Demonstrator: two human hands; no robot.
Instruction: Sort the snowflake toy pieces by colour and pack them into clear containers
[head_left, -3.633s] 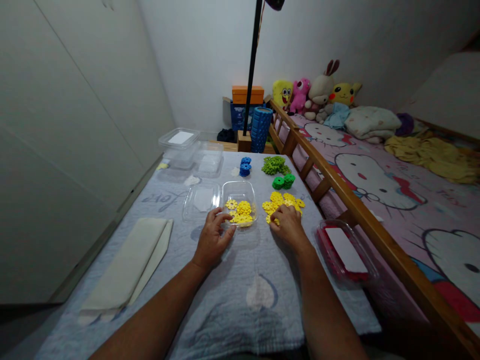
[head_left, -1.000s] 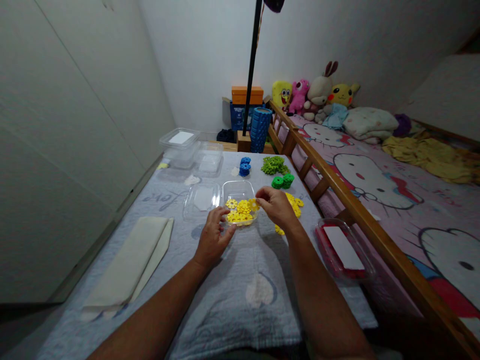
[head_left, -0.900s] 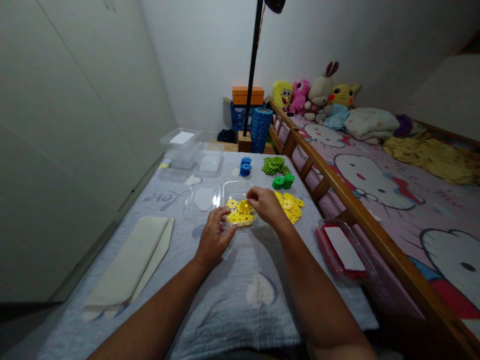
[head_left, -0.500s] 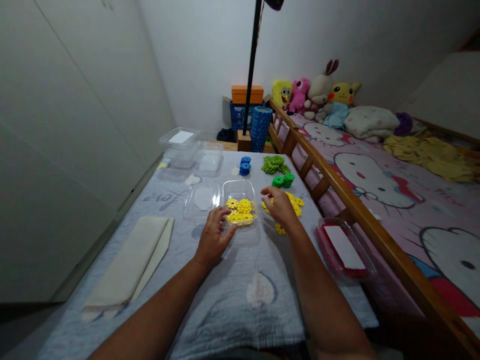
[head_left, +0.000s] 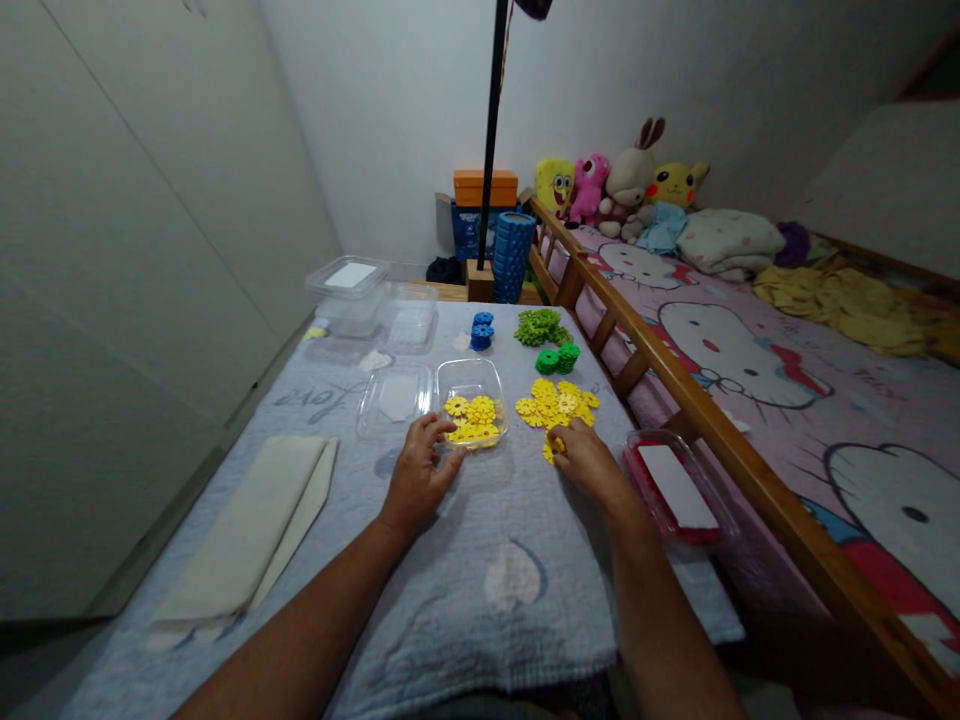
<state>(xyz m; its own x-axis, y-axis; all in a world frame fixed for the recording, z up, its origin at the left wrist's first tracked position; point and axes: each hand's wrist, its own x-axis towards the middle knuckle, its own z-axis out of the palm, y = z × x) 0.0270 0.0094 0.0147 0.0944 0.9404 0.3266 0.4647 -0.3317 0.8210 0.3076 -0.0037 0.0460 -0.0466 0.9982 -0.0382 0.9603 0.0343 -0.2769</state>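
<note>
A clear plastic tub (head_left: pixel 472 372) stands mid-table with several yellow toy discs (head_left: pixel 471 419) inside. My left hand (head_left: pixel 417 476) rests at its near left corner, fingers curled against the rim. To the right lies a loose pile of yellow discs (head_left: pixel 556 402) on the cloth. My right hand (head_left: pixel 588 464) is at the near edge of that pile, fingers pinched on a yellow disc (head_left: pixel 550 449).
A clear lid (head_left: pixel 393 402) lies left of the tub. Blue discs (head_left: pixel 480 330) and green discs (head_left: pixel 549 342) sit farther back. Empty clear tubs (head_left: pixel 375 300) stand far left, a closed red-filled tub (head_left: pixel 671 490) at right, folded cloth (head_left: pixel 247 525) at left. A wooden bed rail (head_left: pixel 697 410) borders the right.
My right hand carried a yellow disc to the tub, let it go there, then came back right and nearer to the loose pile. The left hand stayed at the tub.
</note>
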